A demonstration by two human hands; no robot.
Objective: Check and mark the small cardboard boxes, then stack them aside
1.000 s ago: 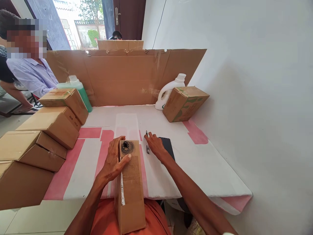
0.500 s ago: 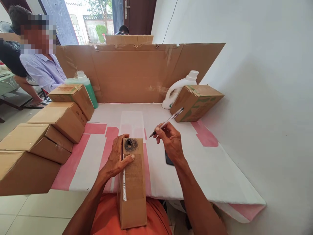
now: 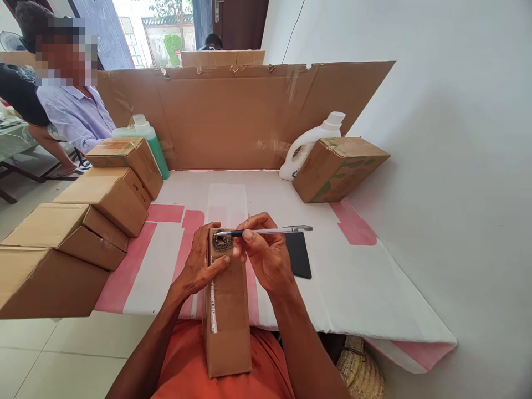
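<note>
A long narrow cardboard box (image 3: 226,310) lies lengthwise between the table edge and my lap, with a dark scribbled patch at its far end. My left hand (image 3: 198,265) grips that far end from the left, thumb across the top. My right hand (image 3: 262,256) holds a pen (image 3: 266,230) level, its tip over the scribbled patch. A black phone (image 3: 300,255) lies flat on the table just right of my right hand.
Several brown boxes (image 3: 103,194) are stacked along the left. A cardboard screen (image 3: 233,116) stands at the back, with a green bottle (image 3: 152,141), a white jug (image 3: 310,144) and a tilted box (image 3: 338,166) before it. A white wall is on the right. Another person (image 3: 66,105) sits far left.
My right hand picked the pen up from the table beside the phone, raised it, then brought its tip left onto the box's scribbled end. My left hand kept its grip.
</note>
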